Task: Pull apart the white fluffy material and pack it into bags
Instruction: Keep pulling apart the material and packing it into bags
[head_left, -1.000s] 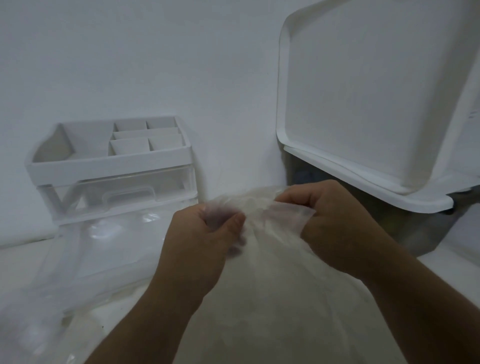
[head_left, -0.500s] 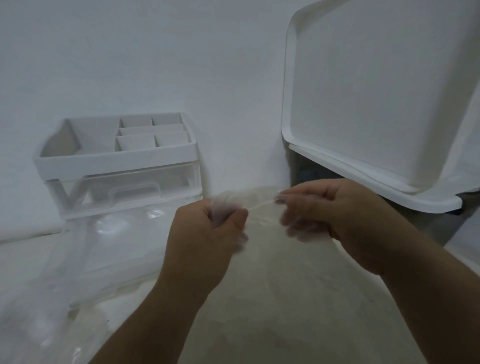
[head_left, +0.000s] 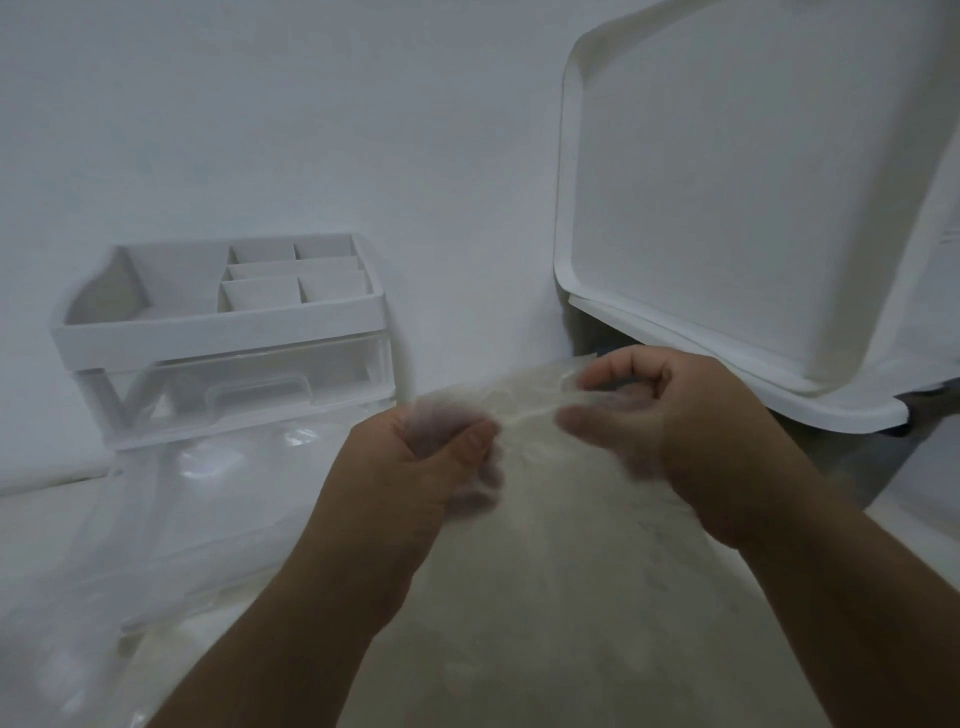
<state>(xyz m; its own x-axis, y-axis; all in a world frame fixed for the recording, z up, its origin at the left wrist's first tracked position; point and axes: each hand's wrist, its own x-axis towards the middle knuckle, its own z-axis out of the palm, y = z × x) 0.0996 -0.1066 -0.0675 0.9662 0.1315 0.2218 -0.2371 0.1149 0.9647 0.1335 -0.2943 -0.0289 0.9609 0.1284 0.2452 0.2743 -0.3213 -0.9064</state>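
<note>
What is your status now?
Left hand grips plastic bag top. Right hand pinches it too. White fluffy material inside bag. Nothing in the way.

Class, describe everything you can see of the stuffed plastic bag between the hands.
The bag is thin clear plastic, packed with white fluffy material, bulging into a rounded mound. It sits between the forearms, mouth uppermost. Its gathered top stretches between the left hand, which grips it, and the right hand, whose blurred fingers seem to pinch it.

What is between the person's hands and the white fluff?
Only the clear bag: the left hand and right hand pinch its thin film at the top, and the fluff lies inside it, below them.
</note>
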